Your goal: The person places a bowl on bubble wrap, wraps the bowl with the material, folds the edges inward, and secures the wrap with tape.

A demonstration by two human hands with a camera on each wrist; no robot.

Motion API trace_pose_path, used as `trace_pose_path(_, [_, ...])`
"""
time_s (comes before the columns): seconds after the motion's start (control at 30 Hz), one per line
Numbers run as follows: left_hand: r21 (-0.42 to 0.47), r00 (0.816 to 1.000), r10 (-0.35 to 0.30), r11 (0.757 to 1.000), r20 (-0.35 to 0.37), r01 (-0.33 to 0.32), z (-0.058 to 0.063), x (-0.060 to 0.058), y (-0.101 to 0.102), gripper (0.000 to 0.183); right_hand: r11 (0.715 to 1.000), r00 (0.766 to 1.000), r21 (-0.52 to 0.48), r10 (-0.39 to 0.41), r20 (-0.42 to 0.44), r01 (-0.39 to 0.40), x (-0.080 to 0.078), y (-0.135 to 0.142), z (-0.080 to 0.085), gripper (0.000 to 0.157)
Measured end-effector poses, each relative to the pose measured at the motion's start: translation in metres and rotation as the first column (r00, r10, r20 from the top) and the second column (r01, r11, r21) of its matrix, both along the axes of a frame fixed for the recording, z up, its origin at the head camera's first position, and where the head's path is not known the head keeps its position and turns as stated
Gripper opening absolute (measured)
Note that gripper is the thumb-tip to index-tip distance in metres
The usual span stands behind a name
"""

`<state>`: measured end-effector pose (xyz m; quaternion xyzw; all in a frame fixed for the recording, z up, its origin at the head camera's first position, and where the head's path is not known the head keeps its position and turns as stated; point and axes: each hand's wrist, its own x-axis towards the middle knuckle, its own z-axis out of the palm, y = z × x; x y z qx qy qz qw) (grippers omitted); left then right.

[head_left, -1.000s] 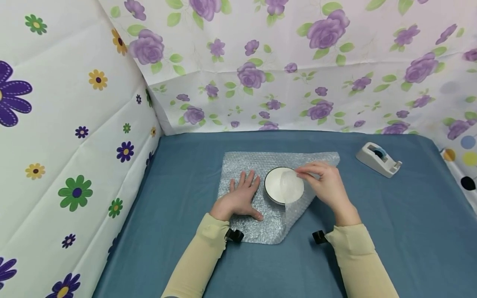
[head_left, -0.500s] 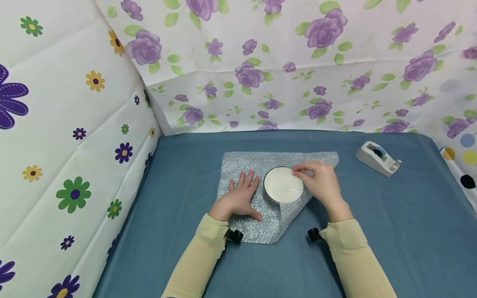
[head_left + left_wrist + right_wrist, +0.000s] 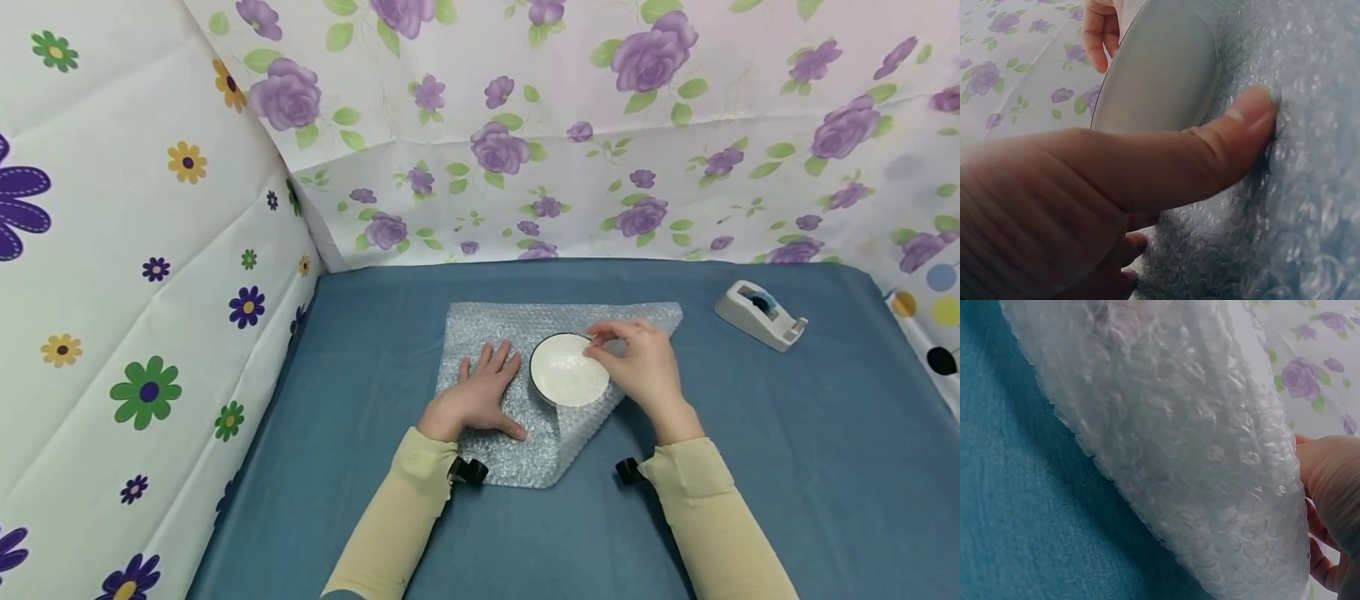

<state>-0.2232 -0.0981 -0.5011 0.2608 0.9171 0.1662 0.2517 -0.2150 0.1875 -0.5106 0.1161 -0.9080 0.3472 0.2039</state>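
A white bowl (image 3: 558,367) with a dark rim stands on a sheet of bubble wrap (image 3: 480,323). My left hand (image 3: 480,396) rests on the sheet at the bowl's left, fingers spread. In the left wrist view its thumb (image 3: 1235,137) lies against the bubbles beside the bowl's pale wall (image 3: 1160,69). Between thumb and fingers, my right hand (image 3: 641,362) pinches the sheet's near right corner, folded up over the bowl's right side. The right wrist view has the raised bubble wrap (image 3: 1179,456) covering the bowl from that side.
A white tape dispenser (image 3: 761,315) sits at the back right of the blue tablecloth (image 3: 847,417). Floral sheets (image 3: 450,108) hang behind and at the left of the table. A dark wrist camera (image 3: 628,472) juts from the right sleeve.
My right hand has moved slightly left, drawing the bubble wrap corner further over the bowl and laying it down against the rim. The left hand stays in place.
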Motion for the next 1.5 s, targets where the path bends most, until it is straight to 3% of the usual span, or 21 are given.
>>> trace_pose_path(0.37, [0.077, 0.997, 0.066, 0.995, -0.046, -0.063, 0.008, 0.0, -0.001, 0.086, 0.995, 1.0, 0.096, -0.013, 0.002, 0.013, 0.003, -0.005, 0.004, 0.025])
trace_pose_path(0.67, [0.039, 0.992, 0.076, 0.997, -0.099, -0.072, 0.006, -0.001, 0.002, 0.078, 0.98, 0.999, 0.197, -0.001, 0.045, -0.008, 0.007, -0.013, 0.01, 0.023])
trace_pose_path(0.9, [0.123, 0.969, 0.118, 0.988, -0.216, -0.093, 0.005, -0.003, 0.005, 0.058, 0.975, 0.999, 0.224, -0.008, 0.04, -0.001, 0.008, -0.016, 0.008, 0.021])
trace_pose_path(1.0, [0.226, 0.95, 0.106, 0.973, -0.295, -0.038, 0.007, -0.005, 0.008, 0.046, 0.973, 0.999, 0.229, -0.013, 0.042, 0.003, 0.008, -0.017, 0.007, 0.02])
trace_pose_path(1.2, [0.388, 0.887, 0.017, 0.903, -0.462, 0.185, 0.013, -0.004, 0.02, 0.034, 0.97, 0.999, 0.244, -0.019, 0.04, 0.009, 0.007, -0.017, 0.005, 0.02])
trace_pose_path(1.37, [0.321, 0.857, -0.06, 0.912, -0.511, 0.255, 0.012, 0.002, 0.029, 0.038, 0.973, 0.999, 0.231, -0.012, 0.044, 0.001, 0.006, -0.017, 0.004, 0.021])
trace_pose_path(1.5, [0.255, 0.853, -0.133, 0.921, -0.505, 0.295, 0.008, 0.004, 0.032, 0.041, 0.974, 0.999, 0.227, -0.013, 0.045, 0.002, 0.006, -0.017, 0.004, 0.021])
